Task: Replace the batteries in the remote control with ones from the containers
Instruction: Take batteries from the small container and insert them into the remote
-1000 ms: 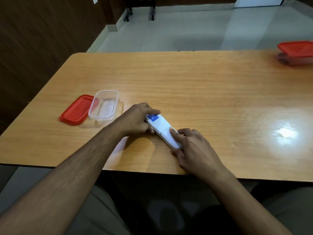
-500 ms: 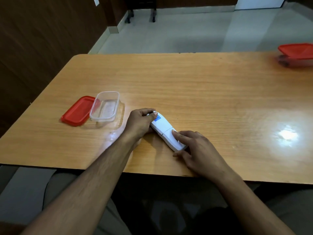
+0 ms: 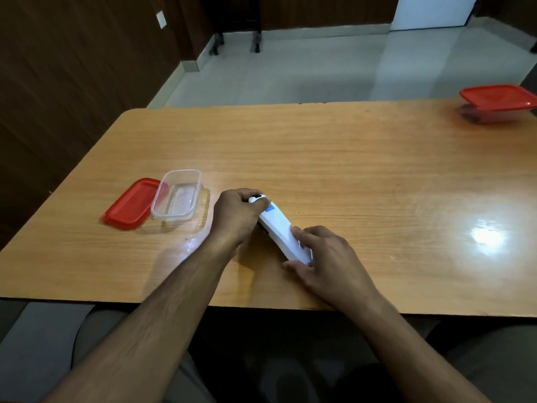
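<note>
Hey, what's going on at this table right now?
A person is working on a white remote lying on the table. The left hand grips its far end, while the right hand holds the near end, index finger on top. Left of them sits an open clear container, seemingly empty, beside its red lid. A second, closed container sits at the far right. No loose batteries are visible.

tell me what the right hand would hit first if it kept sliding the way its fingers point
The right hand points up-left along the remote control, which it already touches. Beyond that it would probably meet the left hand gripping the far end.
</note>
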